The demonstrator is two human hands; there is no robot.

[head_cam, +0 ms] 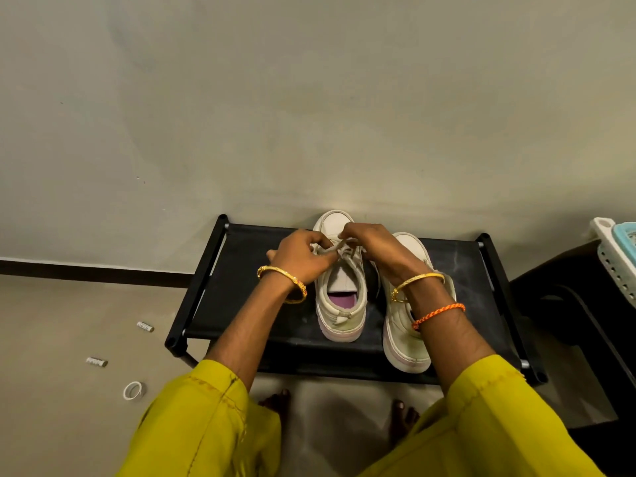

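Floor clutter: two batteries and a tape roll lie left of your feet. Step that way and one could roll under you.
Second shoe: at the rack's front right, under your right forearm. Pull that arm back low and you may knock it off the edge.
Rack: the top looks like fabric. A hard tug could slide or tip what's on it.
Shoe: on the rack, left of its mate, heel toward you.
Left hand: curled, pinching the lace.
Right hand: fingers pinch the same lace from the other side.
Knot: hidden by your hands, can't tell if it's formed. An uneven pull likely gives a lopsided loop or a slip.
Toe: over the rack's back edge near the wall. Can't tell if it touches.
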